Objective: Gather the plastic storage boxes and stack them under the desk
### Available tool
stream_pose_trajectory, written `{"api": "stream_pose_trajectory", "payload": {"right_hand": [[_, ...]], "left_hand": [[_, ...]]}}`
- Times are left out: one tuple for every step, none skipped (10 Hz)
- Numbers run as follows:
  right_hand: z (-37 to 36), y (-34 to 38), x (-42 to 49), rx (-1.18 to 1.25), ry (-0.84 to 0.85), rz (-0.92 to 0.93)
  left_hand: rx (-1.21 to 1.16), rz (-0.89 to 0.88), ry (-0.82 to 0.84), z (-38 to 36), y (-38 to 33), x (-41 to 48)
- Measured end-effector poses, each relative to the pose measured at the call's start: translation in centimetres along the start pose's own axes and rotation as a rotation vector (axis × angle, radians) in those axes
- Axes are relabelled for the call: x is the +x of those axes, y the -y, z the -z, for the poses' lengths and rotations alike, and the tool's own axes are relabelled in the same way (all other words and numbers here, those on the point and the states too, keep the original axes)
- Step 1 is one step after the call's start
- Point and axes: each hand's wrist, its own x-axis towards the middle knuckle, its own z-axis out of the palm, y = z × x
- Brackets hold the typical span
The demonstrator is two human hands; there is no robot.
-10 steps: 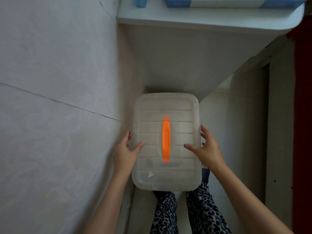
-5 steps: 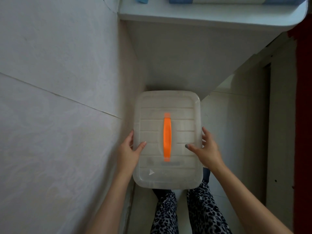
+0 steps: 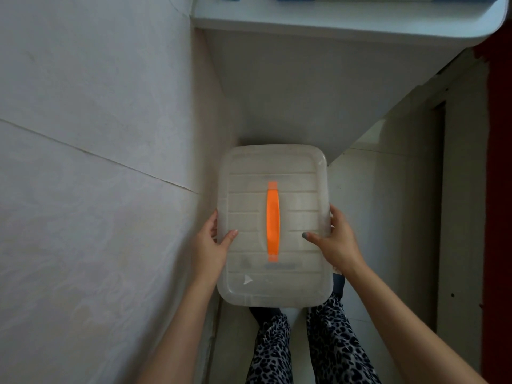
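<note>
My main worry is the squeeze. The translucent white rectangular plastic storage box (image 3: 299, 195) is well below the near edge of the pale, round-cornered worktop (image 3: 332, 26), at the worktop's wall end. The left hand (image 3: 212, 245) looks close to the grey-white wall (image 3: 97, 106) that the worktop butts against. If the box were pushed in under the worktop from here, I judge that hand could be pinched or scraped off its hold, and the box would tip to that side. The grip is closed on the box from both sides: each thumb lies on the lid, and the fingers of the left hand and the right hand (image 3: 336, 243) wrap the rims of the two long sides. That hold is on smooth plastic edges only, with the flat orange strap handle (image 3: 273, 221) untouched, so a slip or a lid popping loose is possible. I cannot tell whether the box hangs free or rests on something beneath it, so a blind drop could land it crooked. The box lies lid up and about level. Its long axis, like the handle's, runs from the person straight toward the space under the worktop, one short end leading in.
</note>
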Motion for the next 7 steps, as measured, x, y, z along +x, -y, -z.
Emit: {"api": "stream_pose_trajectory", "payload": {"right_hand": [[0.1, -0.2, -0.1, -0.001, 0.000, -0.002], [0.1, -0.2, -0.2, -0.013, 0.007, 0.004], [0.4, 0.2, -0.7, -0.076, 0.016, 0.036], [1.1, 1.1, -1.4, -0.150, 0.010, 0.085], [1.9, 2.2, -2.1, -0.192, 0.006, 0.139], [3.0, 3.6, -3.0, -0.151, 0.016, 0.166], [4.1, 5.1, -4.2, -0.097, 0.035, 0.187]], "left_hand": [[-0.003, -0.001, 0.000, -0.1, 0.1, -0.2], [-0.003, -0.003, 0.010, -0.1, 0.1, -0.5], [0.037, 0.021, 0.036, 0.2, -0.5, -1.0], [0.119, 0.001, 0.027, 0.7, -1.5, -1.5], [0.170, -0.037, 0.013, 1.5, -3.3, -1.8], [0.159, -0.104, 0.018, 2.4, -5.1, -2.4], [0.135, -0.148, 0.014, 3.3, -7.6, -3.4]]}}
